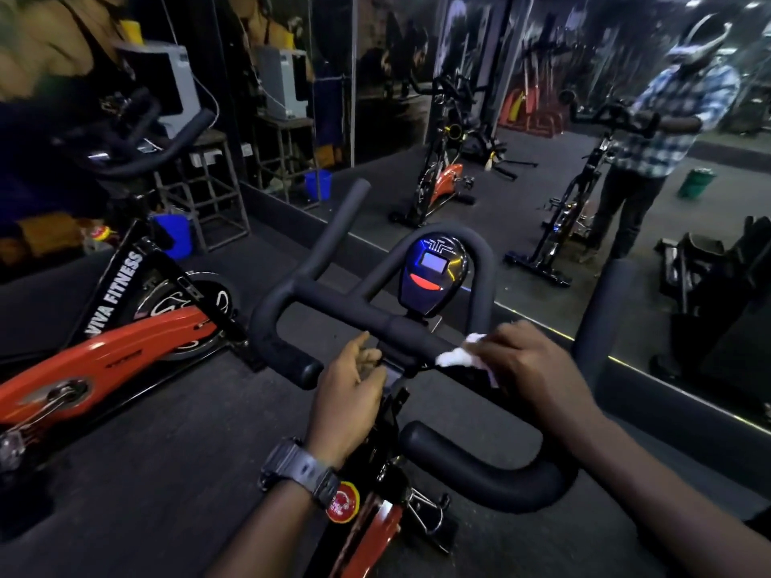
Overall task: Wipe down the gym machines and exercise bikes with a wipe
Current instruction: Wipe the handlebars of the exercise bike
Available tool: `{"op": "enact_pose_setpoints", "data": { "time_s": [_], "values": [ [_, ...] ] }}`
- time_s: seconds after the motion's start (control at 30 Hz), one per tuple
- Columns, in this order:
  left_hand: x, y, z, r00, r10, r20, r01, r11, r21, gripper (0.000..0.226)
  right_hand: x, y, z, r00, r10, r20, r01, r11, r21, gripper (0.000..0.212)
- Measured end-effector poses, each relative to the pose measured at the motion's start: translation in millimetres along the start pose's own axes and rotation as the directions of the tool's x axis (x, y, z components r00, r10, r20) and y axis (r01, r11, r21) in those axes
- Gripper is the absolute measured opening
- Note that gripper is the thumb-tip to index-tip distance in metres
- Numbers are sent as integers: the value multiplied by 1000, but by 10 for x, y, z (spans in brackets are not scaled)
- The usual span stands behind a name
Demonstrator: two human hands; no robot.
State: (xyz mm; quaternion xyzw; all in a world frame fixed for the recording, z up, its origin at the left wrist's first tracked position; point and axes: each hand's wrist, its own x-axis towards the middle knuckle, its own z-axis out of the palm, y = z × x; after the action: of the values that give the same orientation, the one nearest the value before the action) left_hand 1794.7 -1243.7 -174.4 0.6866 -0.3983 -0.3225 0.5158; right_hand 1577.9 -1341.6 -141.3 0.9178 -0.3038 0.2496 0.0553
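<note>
A white wipe (463,355) is bunched under the curled fingers of the right hand (530,365) and pressed onto the crossbar of the black handlebar (417,333), just at 3 o'clock of the centre clamp; it is held this way, presumably, so that the padding is rubbed with the whole hand's weight. The left hand (350,394), with a dark wristwatch (300,471) worn on it, is kept at the clamp at 9 o'clock of the wipe, its fingers loosely bent and nothing seen gripped in them; whether the bar is actually touched cannot be told, though steadying the bike seems the likely purpose. At 12 o'clock of the hands the lit blue console (434,271) is mounted inside the handlebar loop, and the red frame (375,531) is seen at 6 o'clock. A second red exercise bike (125,340) is stood at 9 o'clock on the dark floor. Further out, at 10 o'clock, a blue bucket (173,235) is placed beside a metal stand; its contents cannot be seen. A mirror wall (542,181) is run from 12 to 3 o'clock.
</note>
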Motion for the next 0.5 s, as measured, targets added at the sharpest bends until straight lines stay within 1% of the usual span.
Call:
{"op": "enact_pose_setpoints", "data": {
  "time_s": [0.07,0.1,0.13,0.17,0.2,0.27,0.33,0.4,0.5],
  "values": [
    [-5,41,83,999,35,-17,-36,999,-9,45,138,1,6,996,82,-25,-81,996,43,36],
    [-5,74,144,998,62,-29,-62,998,2,46,243,-68,73,995,96,-17,-95,995,44,36],
    [-17,115,189,995,91,-45,-90,996,29,47,317,-165,180,996,87,29,-88,996,35,32],
    [-24,162,245,991,124,-54,-120,991,59,48,346,-232,269,995,67,75,-69,997,24,29],
    [-30,207,289,987,152,-58,-147,986,82,48,337,-246,312,995,35,88,-38,999,34,25],
    [-36,269,338,978,189,-85,-179,978,107,48,255,-128,270,996,-39,82,31,994,103,16],
    [-25,293,391,972,198,-123,-184,976,120,51,184,-23,172,989,-99,106,86,989,124,11],
    [-24,327,462,969,190,-158,-171,977,126,51,186,42,145,982,-150,113,140,986,93,2],
    [-7,374,523,962,172,-213,-153,983,102,54,395,-19,215,974,-185,129,166,976,139,7]
  ]
}}
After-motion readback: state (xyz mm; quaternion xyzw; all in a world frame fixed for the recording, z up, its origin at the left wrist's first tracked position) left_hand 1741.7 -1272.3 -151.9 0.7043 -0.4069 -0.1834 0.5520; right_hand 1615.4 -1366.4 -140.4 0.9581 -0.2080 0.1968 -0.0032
